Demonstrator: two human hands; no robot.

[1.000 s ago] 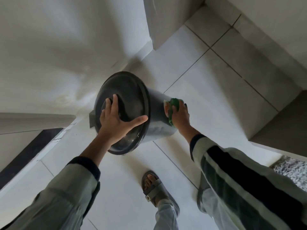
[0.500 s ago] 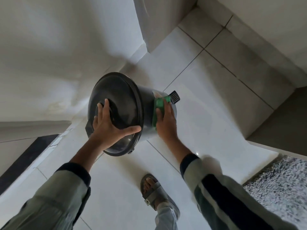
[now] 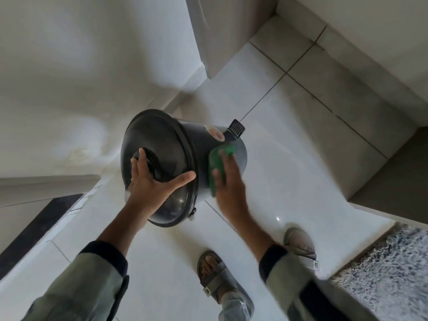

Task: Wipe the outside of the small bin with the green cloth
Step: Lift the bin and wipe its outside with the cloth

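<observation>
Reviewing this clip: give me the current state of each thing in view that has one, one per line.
small bin: tilted toward the camera, lid side up.
lid: shut on the bin.
green cloth: pressed flat against the bin's outer wall.
left hand: spread open on the lid, steadying it.
right hand: flat over the cloth, blurred.
pedal: nothing pressing it.

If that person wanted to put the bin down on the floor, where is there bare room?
The widest bare patch of white tiled floor lies right of the small bin, between it, the grey step and the speckled rug. Nearer the person it is crowded: two sandalled feet stand there. Left of the bin, the wall closes in.
</observation>
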